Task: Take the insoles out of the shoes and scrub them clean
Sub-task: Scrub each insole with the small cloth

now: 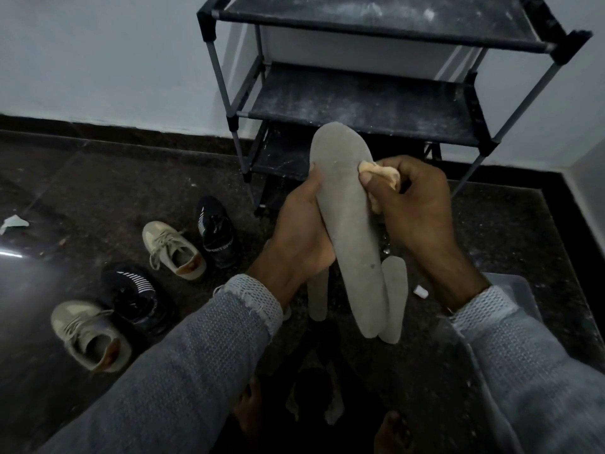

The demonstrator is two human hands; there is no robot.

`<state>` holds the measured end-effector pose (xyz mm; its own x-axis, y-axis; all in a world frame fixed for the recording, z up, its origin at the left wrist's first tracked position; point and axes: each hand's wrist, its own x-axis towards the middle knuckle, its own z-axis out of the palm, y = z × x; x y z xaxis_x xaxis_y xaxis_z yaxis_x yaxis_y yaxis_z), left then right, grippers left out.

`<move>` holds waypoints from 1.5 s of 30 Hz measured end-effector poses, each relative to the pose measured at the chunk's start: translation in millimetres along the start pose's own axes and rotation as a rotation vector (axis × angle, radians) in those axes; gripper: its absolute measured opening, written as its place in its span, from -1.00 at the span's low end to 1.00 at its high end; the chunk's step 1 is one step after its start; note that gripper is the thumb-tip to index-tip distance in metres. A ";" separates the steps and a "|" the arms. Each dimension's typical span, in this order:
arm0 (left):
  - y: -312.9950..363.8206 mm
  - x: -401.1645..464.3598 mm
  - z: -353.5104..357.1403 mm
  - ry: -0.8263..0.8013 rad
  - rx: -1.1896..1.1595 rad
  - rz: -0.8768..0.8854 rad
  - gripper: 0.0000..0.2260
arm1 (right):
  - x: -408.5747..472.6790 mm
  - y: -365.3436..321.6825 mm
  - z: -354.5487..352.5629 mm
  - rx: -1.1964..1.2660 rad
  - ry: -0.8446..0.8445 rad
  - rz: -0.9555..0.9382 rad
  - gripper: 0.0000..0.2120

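Scrubbing is under way in the head view, the only one. Left hand [301, 224] grips the grey insole [350, 231] along its left edge, fingers curled round it, holding it up over the floor [98, 191]. Right hand [415, 211] pinches a yellowish cloth [383, 173] w/ curled fingers and presses it on the insole's right edge, near the toe end. Long axis runs away from the person: toe up toward the shoe rack [360, 103], heel down toward the lap. Both hands sit abt level at the upper half; the heel half hangs free below the right hand, so the cloth likely needs to travel down that way. Insole looks flat, dull grey, w/ a few small dark specks. 2 more insoles [394, 299] lie on the floor beneath. 4 shoes [176, 250] stand to the left.
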<state>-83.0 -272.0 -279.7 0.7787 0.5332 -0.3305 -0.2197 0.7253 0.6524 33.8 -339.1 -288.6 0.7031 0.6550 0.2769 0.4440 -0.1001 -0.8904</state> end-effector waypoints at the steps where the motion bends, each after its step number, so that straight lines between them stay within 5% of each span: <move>1: -0.4 -0.3 0.3 0.002 0.013 0.000 -0.54 | 0.0 -0.4 -0.7 0.042 -0.013 0.023 -0.91; 13: 15.1 2.9 -4.5 -0.048 0.008 0.037 -0.48 | -2.3 -11.2 -11.1 0.098 -0.302 0.083 -0.94; 19: 5.2 3.6 -2.1 -0.108 -0.035 0.006 -0.47 | -6.8 -9.2 0.2 -0.087 -0.017 -0.070 -0.96; 25: 2.2 5.2 -3.2 -0.084 -0.069 0.015 -0.40 | -28.2 -31.7 23.4 -0.043 -0.249 -0.128 -0.91; 32: -3.0 0.9 1.8 -0.113 -0.088 -0.014 -0.45 | -5.6 -10.4 0.6 -0.104 0.035 -0.071 -0.84; 38: 1.8 3.5 -0.7 -0.083 -0.088 0.013 -0.46 | -21.6 -25.2 20.8 -0.059 -0.261 -0.161 -0.91; 45: -4.4 -0.2 3.4 -0.078 -0.030 -0.039 -0.52 | -5.7 -9.8 2.2 -0.127 0.044 -0.086 -0.85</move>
<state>-80.2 -276.8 -280.3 0.8304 0.4695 -0.3001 -0.2050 0.7582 0.6189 24.2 -340.2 -282.3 0.6819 0.6320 0.3682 0.5681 -0.1407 -0.8108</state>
